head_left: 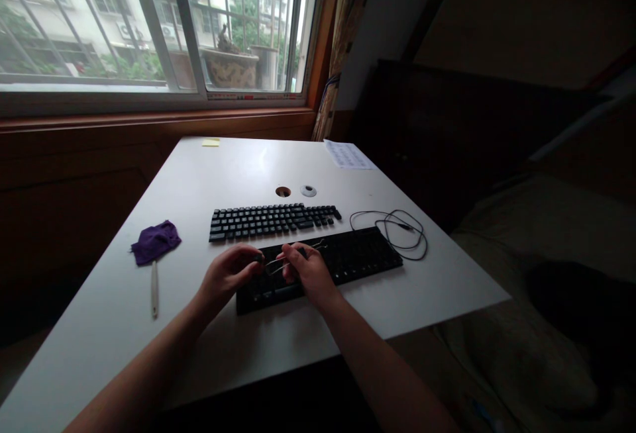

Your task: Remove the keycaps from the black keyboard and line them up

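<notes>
Black keycap-like piece (259, 258), pinched in the left hand (229, 273) above the keyboard (360, 254) beneath both hands, is best held still while the right hand (309, 274), gripping the wire keycap puller (278, 269), moves gently.

A person's left hand (231, 267) pinches a small black piece (259, 258) while the right hand (311, 273) grips a wire tool (275, 267) over a black keyboard (360, 257) on a white table (238, 171). Loose keys (268, 221) lie in rows just beyond, between a purple cloth (158, 242) and a looped cable (405, 226), below a barred window (191, 29).
</notes>
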Demonstrator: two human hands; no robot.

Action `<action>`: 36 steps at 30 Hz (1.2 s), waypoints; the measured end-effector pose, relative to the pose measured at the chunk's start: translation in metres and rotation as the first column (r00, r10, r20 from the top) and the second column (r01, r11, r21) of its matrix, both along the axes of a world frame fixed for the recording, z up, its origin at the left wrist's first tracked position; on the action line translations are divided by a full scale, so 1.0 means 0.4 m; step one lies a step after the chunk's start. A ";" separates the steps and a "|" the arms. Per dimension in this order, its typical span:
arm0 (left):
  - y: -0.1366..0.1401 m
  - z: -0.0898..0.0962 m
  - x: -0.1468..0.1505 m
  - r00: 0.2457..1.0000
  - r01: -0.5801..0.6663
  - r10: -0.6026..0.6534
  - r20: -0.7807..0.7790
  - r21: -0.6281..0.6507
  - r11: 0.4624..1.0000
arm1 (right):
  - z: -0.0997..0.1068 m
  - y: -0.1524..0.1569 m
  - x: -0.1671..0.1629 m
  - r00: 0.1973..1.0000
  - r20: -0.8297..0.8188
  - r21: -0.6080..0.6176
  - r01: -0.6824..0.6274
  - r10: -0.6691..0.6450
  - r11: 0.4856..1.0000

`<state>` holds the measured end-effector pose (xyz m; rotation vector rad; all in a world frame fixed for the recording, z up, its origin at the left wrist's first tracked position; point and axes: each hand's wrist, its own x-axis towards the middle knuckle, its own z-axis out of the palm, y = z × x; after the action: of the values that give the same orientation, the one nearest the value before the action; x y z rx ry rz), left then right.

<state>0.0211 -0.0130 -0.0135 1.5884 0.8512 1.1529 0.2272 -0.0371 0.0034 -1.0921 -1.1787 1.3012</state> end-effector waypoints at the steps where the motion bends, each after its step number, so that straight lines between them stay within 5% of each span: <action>1: -0.001 0.000 -0.001 0.999 0.012 -0.011 0.030 -0.032 0.999 | 0.004 0.000 0.005 0.999 0.050 0.022 0.020 -0.021 1.000; 7: -0.008 0.004 -0.002 0.992 0.062 -0.045 0.116 -0.153 0.986 | 0.019 0.008 0.038 0.904 0.342 0.422 0.095 -0.255 0.902; 11: -0.010 0.010 0.003 0.984 0.102 -0.073 0.165 -0.180 0.978 | 0.019 0.005 0.042 0.860 0.424 0.534 0.016 -0.285 0.845; 18: -0.009 0.006 0.003 0.981 0.104 -0.076 0.177 -0.150 0.983 | 0.026 -0.020 0.010 0.838 0.517 0.551 -0.170 -0.174 0.817; 36: -0.004 0.006 -0.002 0.985 0.142 -0.137 -0.107 0.047 0.989 | 0.034 0.000 0.056 0.795 0.599 0.501 -0.275 -0.100 0.821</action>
<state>0.0205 -0.0146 -0.0111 1.7369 0.7674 1.0087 0.2494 -0.0372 0.0170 -1.0179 -1.9732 0.5606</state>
